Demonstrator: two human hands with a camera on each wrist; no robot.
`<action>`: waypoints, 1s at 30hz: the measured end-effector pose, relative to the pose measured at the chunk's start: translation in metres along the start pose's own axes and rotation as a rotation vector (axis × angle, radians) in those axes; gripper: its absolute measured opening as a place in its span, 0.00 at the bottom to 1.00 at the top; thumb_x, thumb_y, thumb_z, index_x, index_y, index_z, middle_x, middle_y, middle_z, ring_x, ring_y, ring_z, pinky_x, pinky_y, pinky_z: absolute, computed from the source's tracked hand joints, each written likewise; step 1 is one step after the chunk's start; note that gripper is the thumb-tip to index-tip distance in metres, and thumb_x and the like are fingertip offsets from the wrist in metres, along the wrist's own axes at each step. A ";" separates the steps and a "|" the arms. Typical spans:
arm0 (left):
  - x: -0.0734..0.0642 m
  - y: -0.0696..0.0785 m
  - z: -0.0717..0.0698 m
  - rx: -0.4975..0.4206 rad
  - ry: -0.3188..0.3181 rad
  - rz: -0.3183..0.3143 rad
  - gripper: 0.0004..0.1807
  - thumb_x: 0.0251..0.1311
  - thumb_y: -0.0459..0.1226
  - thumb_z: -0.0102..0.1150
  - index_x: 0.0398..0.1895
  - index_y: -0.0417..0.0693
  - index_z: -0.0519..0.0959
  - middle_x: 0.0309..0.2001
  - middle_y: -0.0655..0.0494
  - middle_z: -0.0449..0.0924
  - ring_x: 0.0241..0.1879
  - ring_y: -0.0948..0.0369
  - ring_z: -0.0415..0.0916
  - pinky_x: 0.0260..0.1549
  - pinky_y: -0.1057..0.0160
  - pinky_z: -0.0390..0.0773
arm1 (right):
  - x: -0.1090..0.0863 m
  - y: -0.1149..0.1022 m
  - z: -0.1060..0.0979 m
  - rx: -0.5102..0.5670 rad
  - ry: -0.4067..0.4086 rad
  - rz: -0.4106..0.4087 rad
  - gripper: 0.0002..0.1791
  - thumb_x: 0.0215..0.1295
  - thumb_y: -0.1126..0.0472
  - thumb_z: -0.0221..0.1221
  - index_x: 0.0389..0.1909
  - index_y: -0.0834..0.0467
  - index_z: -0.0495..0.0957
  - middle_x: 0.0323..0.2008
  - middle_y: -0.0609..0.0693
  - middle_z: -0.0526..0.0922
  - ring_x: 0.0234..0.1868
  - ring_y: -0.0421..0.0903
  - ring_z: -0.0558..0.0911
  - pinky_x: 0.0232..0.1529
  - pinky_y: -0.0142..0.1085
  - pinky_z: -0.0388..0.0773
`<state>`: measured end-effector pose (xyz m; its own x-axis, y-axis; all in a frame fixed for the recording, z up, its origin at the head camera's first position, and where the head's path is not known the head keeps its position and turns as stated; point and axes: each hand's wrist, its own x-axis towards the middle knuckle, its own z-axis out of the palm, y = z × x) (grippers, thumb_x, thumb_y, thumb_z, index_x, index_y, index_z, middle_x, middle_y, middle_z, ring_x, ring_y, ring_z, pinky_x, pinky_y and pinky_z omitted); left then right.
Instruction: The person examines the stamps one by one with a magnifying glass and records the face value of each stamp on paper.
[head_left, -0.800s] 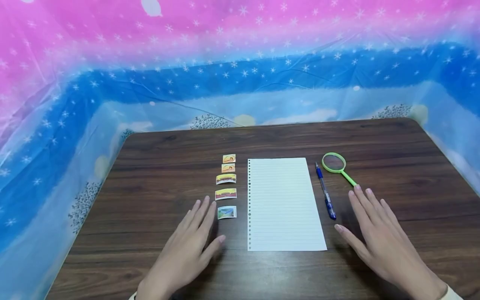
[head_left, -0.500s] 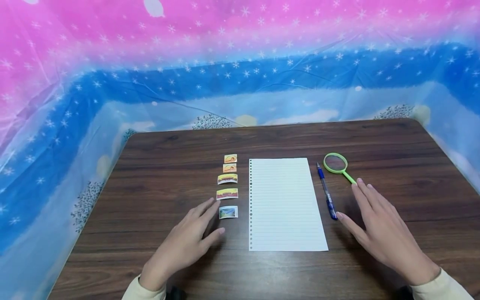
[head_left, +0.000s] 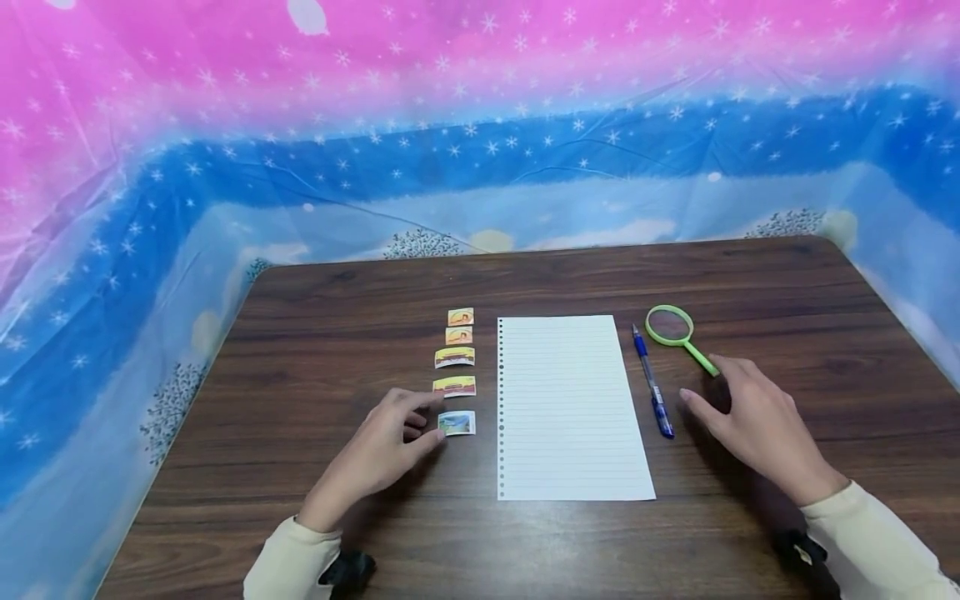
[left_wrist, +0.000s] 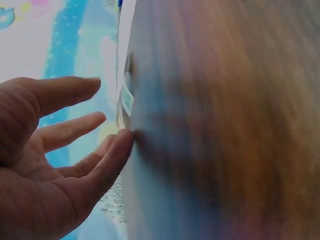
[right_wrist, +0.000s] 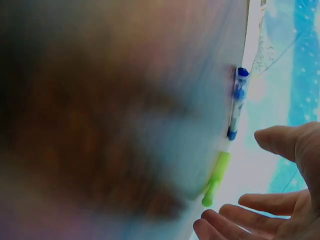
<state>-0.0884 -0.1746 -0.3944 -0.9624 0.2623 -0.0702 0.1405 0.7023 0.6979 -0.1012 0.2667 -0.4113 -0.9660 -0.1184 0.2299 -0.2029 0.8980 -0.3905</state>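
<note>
Several small stamp-like pictures lie in a column left of a lined sheet of paper (head_left: 573, 408). My left hand (head_left: 378, 442) is beside the nearest one, a blue-green landscape stamp (head_left: 457, 423). Its thumb tip is at that stamp's left edge, its index finger by the red-and-yellow stamp (head_left: 454, 386). In the left wrist view the fingers are bent and spread, with nothing between them. My right hand (head_left: 761, 417) hovers with bent fingers by the handle of a green magnifying glass (head_left: 670, 325); whether a fingertip touches it is unclear. A blue pen (head_left: 652, 383) lies left of that hand.
The dark wooden table (head_left: 337, 317) has rounded far corners. Behind it hangs a pink and blue snowflake cloth (head_left: 450, 150). Further up the column are another yellow stamp (head_left: 454, 357) and two orange stamps, one of them the farthest stamp (head_left: 461, 317).
Both hands' fingers have bent from nearly straight. The left thumb has come to the nearest stamp, and the right fingers have drawn in by the magnifying glass handle. The objects look unmoved.
</note>
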 end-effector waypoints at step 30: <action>0.019 -0.002 0.003 0.024 0.008 -0.101 0.04 0.56 0.31 0.74 0.32 0.47 0.87 0.26 0.61 0.81 0.28 0.66 0.76 0.32 0.64 0.78 | 0.046 0.023 0.003 0.028 -0.093 0.125 0.09 0.65 0.66 0.64 0.36 0.72 0.83 0.26 0.58 0.84 0.25 0.51 0.79 0.29 0.51 0.75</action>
<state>-0.1059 -0.1694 -0.3990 -0.9737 0.1844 -0.1339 0.0482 0.7407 0.6701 -0.1505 0.2808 -0.4126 -0.9944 -0.0465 0.0948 -0.0834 0.8961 -0.4359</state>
